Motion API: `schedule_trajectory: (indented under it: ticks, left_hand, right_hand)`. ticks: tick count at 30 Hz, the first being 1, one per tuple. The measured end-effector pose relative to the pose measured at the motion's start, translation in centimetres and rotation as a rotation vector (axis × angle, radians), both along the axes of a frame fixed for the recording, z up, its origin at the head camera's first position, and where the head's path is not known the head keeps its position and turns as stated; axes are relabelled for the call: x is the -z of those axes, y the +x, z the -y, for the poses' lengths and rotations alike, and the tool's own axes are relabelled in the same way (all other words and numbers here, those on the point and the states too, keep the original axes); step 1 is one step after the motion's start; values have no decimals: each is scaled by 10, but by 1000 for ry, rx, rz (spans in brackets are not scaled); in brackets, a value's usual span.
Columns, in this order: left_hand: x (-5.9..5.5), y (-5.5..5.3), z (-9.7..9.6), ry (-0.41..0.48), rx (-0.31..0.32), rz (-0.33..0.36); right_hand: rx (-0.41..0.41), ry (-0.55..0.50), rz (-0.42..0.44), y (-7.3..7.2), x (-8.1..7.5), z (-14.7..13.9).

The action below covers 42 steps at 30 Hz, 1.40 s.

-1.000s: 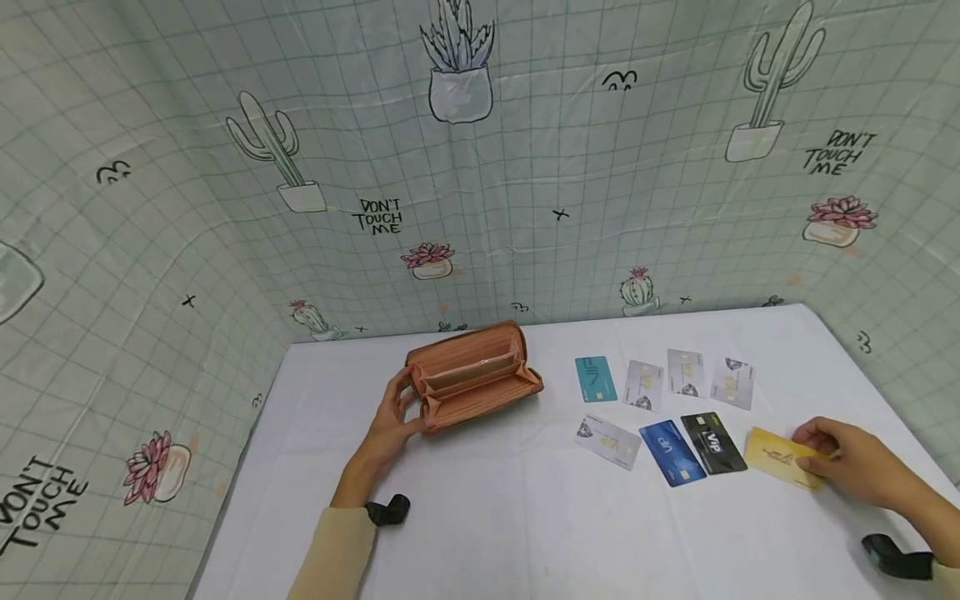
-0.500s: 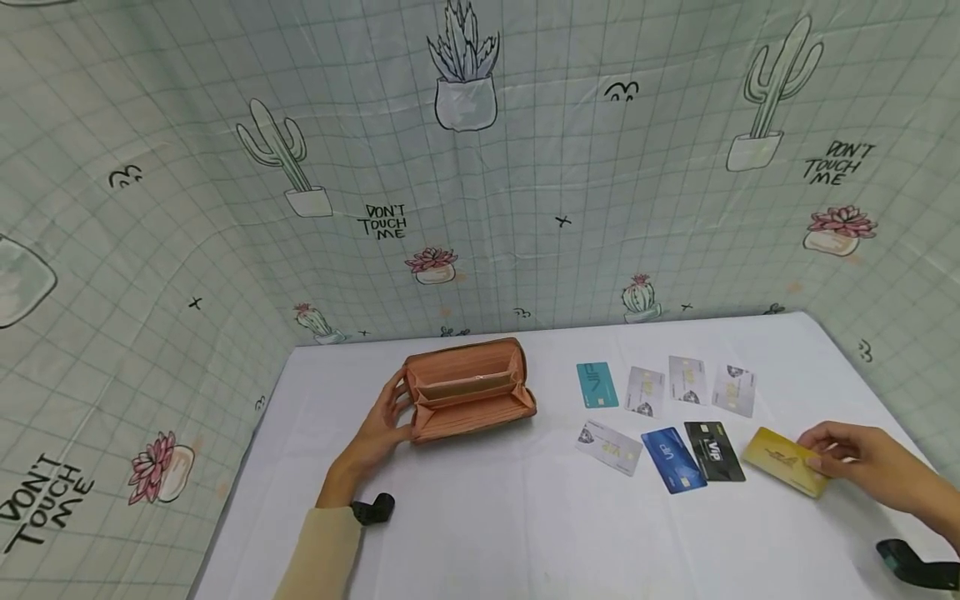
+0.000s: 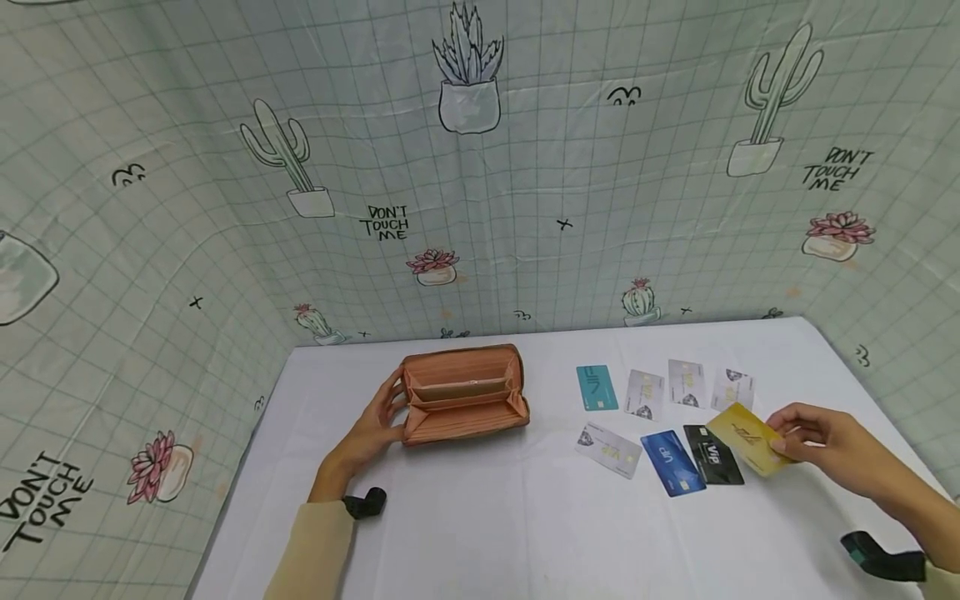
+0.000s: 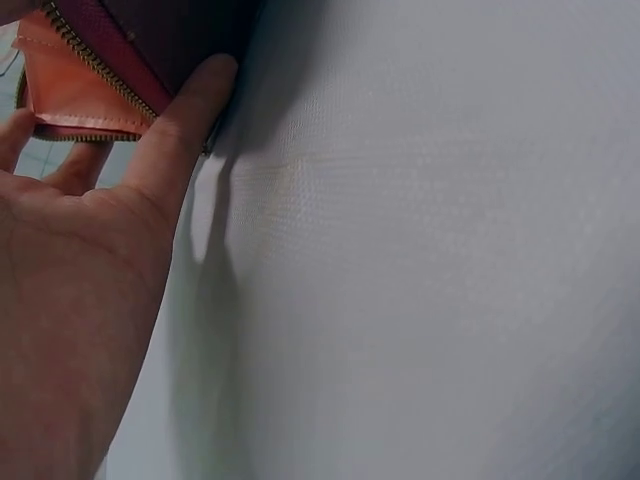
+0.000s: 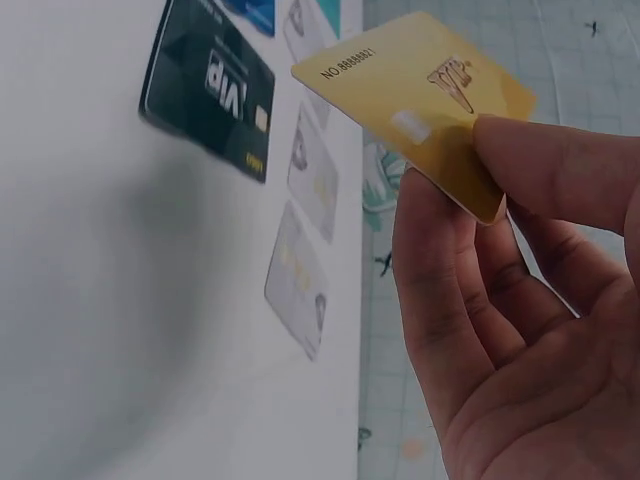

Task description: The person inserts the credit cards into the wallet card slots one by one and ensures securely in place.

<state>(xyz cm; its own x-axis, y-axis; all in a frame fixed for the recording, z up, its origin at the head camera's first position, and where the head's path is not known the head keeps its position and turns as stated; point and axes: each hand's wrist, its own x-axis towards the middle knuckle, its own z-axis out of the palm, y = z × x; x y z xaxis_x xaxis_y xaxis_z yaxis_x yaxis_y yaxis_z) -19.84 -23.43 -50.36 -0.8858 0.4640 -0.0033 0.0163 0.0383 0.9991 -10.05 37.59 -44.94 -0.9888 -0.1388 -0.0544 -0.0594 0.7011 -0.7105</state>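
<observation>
My right hand (image 3: 832,446) pinches a gold VIP card (image 3: 750,439) by one end, thumb on its face and fingers behind. The card is tilted, raised off the table above the black VIP card (image 3: 708,457). In the right wrist view the gold card (image 5: 400,80) shows its number and printed face. At the left, my left hand (image 3: 375,427) grips the left end of a brown zip wallet (image 3: 465,365), which lies unzipped with its inner pockets spread. The left wrist view has the thumb along the outside of the wallet (image 4: 85,90), near its brass zip.
A blue card (image 3: 672,463) lies beside the black one. Behind and left are a teal card (image 3: 597,388) and several silver cards (image 3: 645,394). All lie flat and face up on a white-covered table (image 3: 525,533). A printed cloth (image 3: 517,167) hangs behind and at the sides.
My right hand has lifted the gold card from the table and carried it a little left and toward the back. My left hand and the wallet have shifted slightly left, and the wallet has turned straighter.
</observation>
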Motion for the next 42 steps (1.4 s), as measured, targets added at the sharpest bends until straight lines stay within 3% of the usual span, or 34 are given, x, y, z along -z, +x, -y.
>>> schedule_trajectory:
  ticks: [13, 18, 23, 33, 42]
  left_hand:
    - [-2, -1, 3, -36, 15, 43]
    - [-2, 0, 5, -30, 15, 65]
    - [-1, -1, 7, -39, 13, 78]
    - [3, -6, 7, -26, 63, 57]
    - [6, -6, 9, -23, 68, 69]
  right_hand:
    - [4, -176, 64, -20, -8, 69]
    - [-37, -252, 50, -30, -8, 95]
    - [-73, -335, 91, -41, -10, 117]
    - [-144, -501, 167, -63, -9, 150]
    - [-172, -543, 212, -75, -7, 175]
